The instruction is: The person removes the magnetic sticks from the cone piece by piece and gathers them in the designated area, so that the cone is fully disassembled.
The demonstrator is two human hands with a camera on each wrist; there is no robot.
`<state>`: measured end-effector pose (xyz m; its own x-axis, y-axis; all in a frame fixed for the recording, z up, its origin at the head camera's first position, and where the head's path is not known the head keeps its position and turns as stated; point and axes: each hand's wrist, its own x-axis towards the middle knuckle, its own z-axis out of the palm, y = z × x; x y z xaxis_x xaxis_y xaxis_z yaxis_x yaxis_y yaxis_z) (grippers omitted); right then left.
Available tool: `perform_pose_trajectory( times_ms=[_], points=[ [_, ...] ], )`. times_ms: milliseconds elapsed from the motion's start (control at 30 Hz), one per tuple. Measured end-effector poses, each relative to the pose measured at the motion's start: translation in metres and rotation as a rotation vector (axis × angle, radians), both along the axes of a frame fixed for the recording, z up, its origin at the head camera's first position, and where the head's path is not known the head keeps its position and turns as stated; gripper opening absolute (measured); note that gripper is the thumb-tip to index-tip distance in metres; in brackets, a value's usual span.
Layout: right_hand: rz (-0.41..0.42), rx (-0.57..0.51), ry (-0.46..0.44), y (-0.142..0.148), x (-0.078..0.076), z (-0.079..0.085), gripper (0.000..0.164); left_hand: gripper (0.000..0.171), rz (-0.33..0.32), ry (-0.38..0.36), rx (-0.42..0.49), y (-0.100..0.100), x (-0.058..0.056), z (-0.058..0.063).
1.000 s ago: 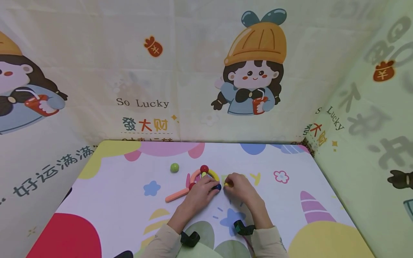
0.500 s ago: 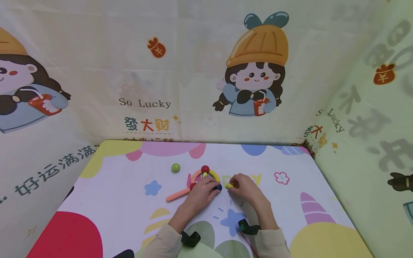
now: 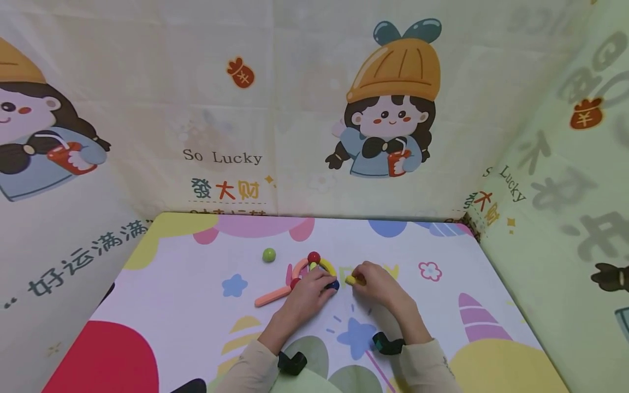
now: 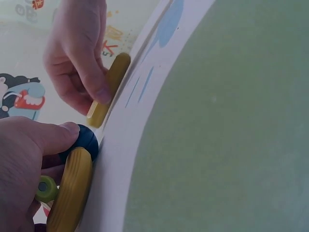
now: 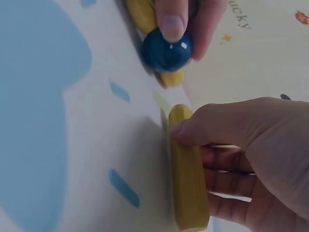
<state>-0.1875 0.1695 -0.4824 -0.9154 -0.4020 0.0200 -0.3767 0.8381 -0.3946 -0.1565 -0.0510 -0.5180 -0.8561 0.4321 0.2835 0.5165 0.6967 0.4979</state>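
Observation:
My left hand (image 3: pixel 307 290) pinches a dark blue ball (image 5: pixel 166 50) between thumb and fingers. The ball joins a curved yellow rod (image 4: pixel 72 188), part of an assembly with red balls (image 3: pixel 313 256), a curved pink rod (image 3: pixel 297 266) and a straight pink rod (image 3: pixel 272 296) pointing left. A light green piece (image 4: pixel 47 188) shows beneath the left hand in its wrist view. To the right, my right hand (image 3: pixel 378 283) holds a straight yellow rod (image 5: pixel 188 179) between thumb and fingers. The rod's near end stands a short gap away from the blue ball.
A loose green ball (image 3: pixel 268 255) lies on the table behind the assembly, to the left. The table (image 3: pixel 196 327) has a printed cover, and patterned cloth (image 3: pixel 295 109) hangs along its back and sides. A thin pink cord (image 3: pixel 378 370) trails by the right wrist.
My right hand has drawn the yellow rod a little to the right, away from the blue ball, and more of the rod shows. The left hand keeps its grip on the blue ball.

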Motion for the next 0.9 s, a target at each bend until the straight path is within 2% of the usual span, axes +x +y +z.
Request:
perform_pose_trajectory(
  times_ms=[233,433,600,767,900],
  points=[
    [0.064,-0.004,0.113,0.004,-0.019,-0.003,0.016,0.036,-0.006,0.018,0.007,0.000,0.001,-0.001],
    [0.088,0.042,0.185,0.009,-0.040,-0.009,0.019,0.036,-0.010,0.016,0.024,0.001,0.002,0.001],
    [0.084,0.086,0.241,0.015,-0.056,-0.012,0.018,0.035,-0.020,0.039,0.024,0.001,0.002,0.001],
    [0.091,0.108,0.318,0.017,-0.073,-0.013,0.016,0.036,-0.018,0.024,0.020,0.001,0.002,0.002],
    [0.063,0.139,0.341,0.019,-0.083,-0.017,0.015,0.036,-0.020,0.022,0.020,0.001,0.001,0.000]
  ],
)
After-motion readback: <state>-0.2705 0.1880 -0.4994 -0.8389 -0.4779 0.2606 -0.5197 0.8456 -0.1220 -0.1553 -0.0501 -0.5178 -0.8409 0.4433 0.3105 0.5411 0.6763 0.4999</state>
